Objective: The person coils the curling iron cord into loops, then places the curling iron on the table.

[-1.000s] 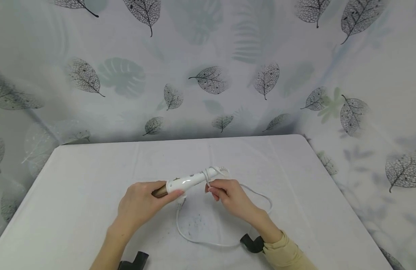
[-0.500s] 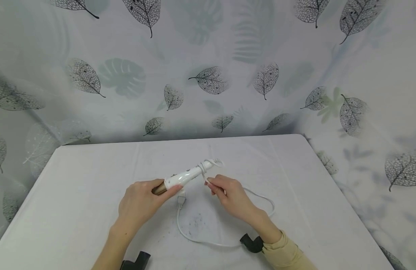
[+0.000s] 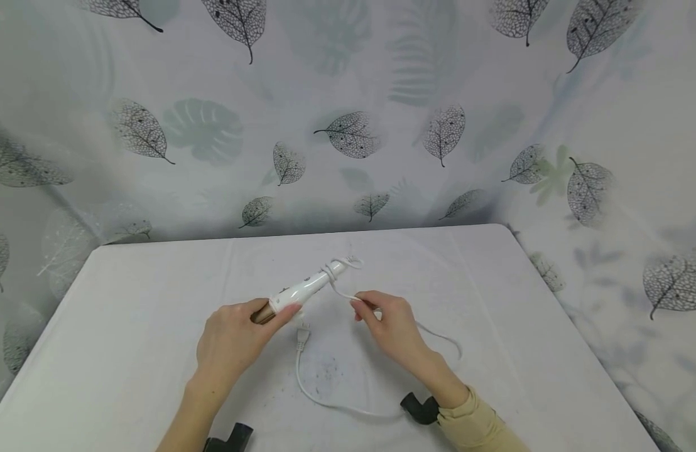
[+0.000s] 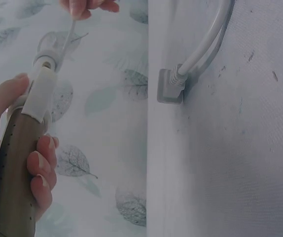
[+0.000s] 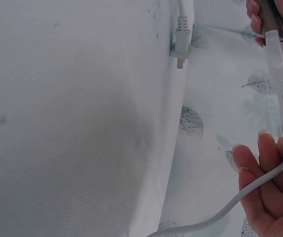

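Note:
A white hair curling iron point(image 3: 304, 292) with a brownish-gold barrel point(image 4: 14, 173) is held tilted above the table, its handle end up and to the right. My left hand point(image 3: 230, 344) grips it round the barrel, the thumb lying along the white part. Loops of its white cord point(image 3: 341, 293) wrap the far end of the handle. My right hand point(image 3: 396, 326) pinches the cord between thumb and fingers, a short way from the handle. In the right wrist view the cord point(image 5: 230, 203) runs on across the palm. The two-pin plug point(image 3: 303, 336) lies on the table below the iron.
The white-covered table point(image 3: 156, 301) reaches back to a leaf-printed curtain point(image 3: 325, 75). Slack cord curves over the table between the hands. Black wrist mounts point(image 3: 420, 408) sit near both wrists. Small dark specks mark the cloth in front.
The handle end of the iron has swung up and left, away from my right hand. A longer stretch of cord now spans from the handle to my right fingers.

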`<move>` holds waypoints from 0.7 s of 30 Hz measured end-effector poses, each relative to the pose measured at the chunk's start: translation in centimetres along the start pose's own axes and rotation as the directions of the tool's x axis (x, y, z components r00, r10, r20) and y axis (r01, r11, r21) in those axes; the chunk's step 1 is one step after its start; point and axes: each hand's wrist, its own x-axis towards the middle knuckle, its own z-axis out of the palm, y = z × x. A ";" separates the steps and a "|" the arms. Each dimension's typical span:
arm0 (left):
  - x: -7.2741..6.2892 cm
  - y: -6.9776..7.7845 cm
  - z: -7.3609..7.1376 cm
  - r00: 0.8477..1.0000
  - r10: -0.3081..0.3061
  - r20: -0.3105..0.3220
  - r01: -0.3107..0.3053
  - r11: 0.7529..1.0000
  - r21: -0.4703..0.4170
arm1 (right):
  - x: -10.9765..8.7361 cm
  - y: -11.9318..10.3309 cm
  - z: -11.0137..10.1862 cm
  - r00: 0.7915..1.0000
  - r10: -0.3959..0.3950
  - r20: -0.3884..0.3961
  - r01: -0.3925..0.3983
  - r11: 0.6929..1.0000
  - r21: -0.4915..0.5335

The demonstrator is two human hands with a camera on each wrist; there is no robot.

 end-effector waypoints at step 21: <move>0.2 -0.2 -0.5 0.951 -0.237 0.199 0.237 0.971 0.024 | 0.1 0.6 -0.4 0.968 -0.248 -0.034 0.245 0.966 -0.087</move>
